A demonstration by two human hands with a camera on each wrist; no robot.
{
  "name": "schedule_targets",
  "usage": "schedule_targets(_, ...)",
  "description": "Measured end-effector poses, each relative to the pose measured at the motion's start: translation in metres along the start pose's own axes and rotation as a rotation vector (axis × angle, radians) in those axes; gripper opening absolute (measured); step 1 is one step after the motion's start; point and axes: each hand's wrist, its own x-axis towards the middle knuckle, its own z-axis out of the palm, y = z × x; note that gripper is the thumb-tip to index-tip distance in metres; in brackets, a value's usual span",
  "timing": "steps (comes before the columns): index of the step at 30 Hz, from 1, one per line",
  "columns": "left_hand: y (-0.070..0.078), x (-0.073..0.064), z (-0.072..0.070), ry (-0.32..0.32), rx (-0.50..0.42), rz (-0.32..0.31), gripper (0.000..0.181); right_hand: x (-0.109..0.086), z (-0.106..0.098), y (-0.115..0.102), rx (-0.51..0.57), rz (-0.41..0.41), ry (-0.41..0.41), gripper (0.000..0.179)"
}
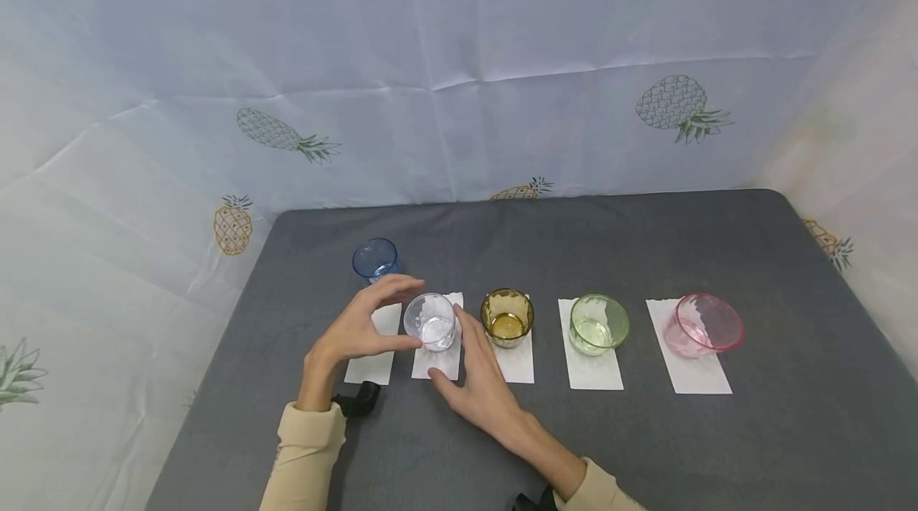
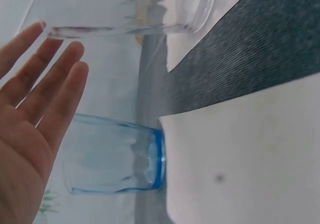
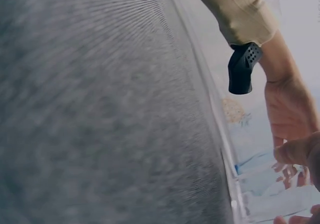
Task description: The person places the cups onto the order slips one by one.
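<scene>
A clear glass [image 1: 430, 323] stands on a white paper strip [image 1: 435, 367], between the two hands. My left hand [image 1: 362, 324] curves loosely beside its left side, thumb near the front and fingertips close to the rim. In the left wrist view, the fingers [image 2: 65, 92] look nearly straight beside the clear glass. From the right, my right hand [image 1: 476, 375] reaches in with long, extended fingers near the glass and its thumb spread toward the front. Behind the left hand stands a blue glass [image 1: 375, 258], its base partly hidden; it also shows in the left wrist view.
To the right, an amber glass [image 1: 507, 318], a green glass [image 1: 598, 324] and a pink glass [image 1: 704, 324] stand on paper strips. Another paper strip [image 1: 369, 367] lies below the left hand. A printed pineapple cloth [image 1: 459, 128] hangs behind the grey table [image 1: 459, 447].
</scene>
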Motion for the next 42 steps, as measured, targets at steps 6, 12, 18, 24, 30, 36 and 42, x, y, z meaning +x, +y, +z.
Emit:
schedule_targets(6,-0.003,-0.001,-0.013,0.05,0.019,0.06,0.074,0.004,-0.004,-0.01,0.024,-0.058,0.053,0.09)
schedule_targets(12,-0.008,-0.002,-0.033,0.1,0.037,0.075,0.072,0.01,-0.007,-0.023,0.084,-0.093,0.08,0.085)
schedule_targets(18,-0.014,0.001,-0.054,0.146,0.086,0.073,0.073,0.018,-0.007,-0.035,0.162,-0.112,0.034,0.079)
schedule_targets(24,-0.02,0.005,-0.07,0.183,0.105,0.058,0.074,0.021,0.002,-0.042,0.182,-0.132,-0.003,0.076)
schedule_targets(30,-0.028,0.008,-0.078,0.17,0.154,-0.026,0.075,0.02,0.015,-0.047,0.184,-0.157,-0.039,0.074)
schedule_targets(36,-0.036,0.011,-0.082,0.116,0.177,-0.095,0.078,0.018,0.03,-0.052,0.224,-0.176,-0.147,0.071)
schedule_targets(42,-0.046,0.013,-0.084,0.095,0.18,-0.113,0.079,0.014,0.043,-0.052,0.223,-0.174,-0.225,0.068)
